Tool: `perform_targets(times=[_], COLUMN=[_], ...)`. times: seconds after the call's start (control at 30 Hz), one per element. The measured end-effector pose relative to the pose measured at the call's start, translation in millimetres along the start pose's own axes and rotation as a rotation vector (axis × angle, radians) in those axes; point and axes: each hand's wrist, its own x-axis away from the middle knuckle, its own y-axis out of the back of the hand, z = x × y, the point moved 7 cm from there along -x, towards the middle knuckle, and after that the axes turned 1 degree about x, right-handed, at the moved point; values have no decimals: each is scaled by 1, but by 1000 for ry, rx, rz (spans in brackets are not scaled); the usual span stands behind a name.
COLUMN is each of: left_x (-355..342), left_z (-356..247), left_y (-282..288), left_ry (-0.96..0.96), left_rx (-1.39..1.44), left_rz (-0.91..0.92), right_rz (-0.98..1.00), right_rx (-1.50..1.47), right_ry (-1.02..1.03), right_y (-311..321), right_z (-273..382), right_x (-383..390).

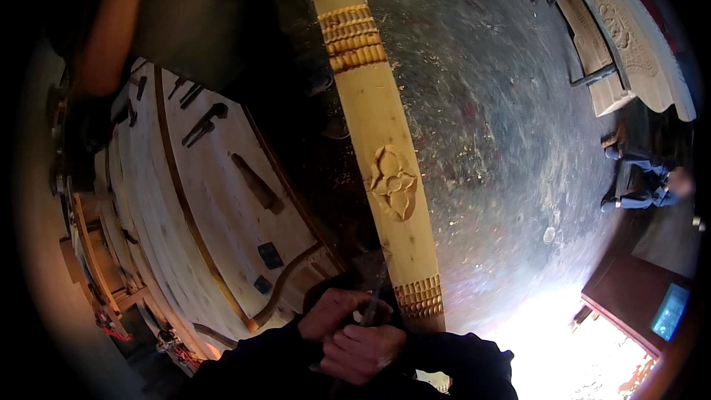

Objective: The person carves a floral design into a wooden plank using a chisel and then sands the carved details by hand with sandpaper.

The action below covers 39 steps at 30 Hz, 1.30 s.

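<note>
My left hand and my right hand are together at the bottom centre, both closed on a slender tool, perhaps a chisel, that points up and away from me and looks blurred. Just beyond them lies a long pale plank, carved with a four-petal flower and bands of rounded ridges. The near part of the plank is partly hidden by my arms and hands.
Wooden panels at the left carry dark tools. Another person's arm is at the upper left. Carved boards rest on metal supports at upper right. Below them a person sits near a reddish table.
</note>
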Motion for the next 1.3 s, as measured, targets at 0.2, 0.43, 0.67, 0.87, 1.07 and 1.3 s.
perform_targets(times=[0.2,0.43,0.67,0.87,1.07,1.3], left_x=[34,66,143,118,83,96], left_z=[-17,110,237,273,285,264], left_y=[24,200,405,487,497,464], left_ry=[-3,-229,330,553,278,208], left_rx=[380,-9,-687,-899,-823,-834], left_rz=[-57,-826,-1264,-1223,-1434,-1563], right_rz=[229,490,-99,-41,-52,-84], right_rx=[151,365,729,780,801,776], right_ry=[86,-498,-726,-769,-677,-666], right_y=[-46,-36,8,2,-3,-2], right_z=[21,-23,-78,-77,-78,-74], right_x=[-4,15,76,63,64,66])
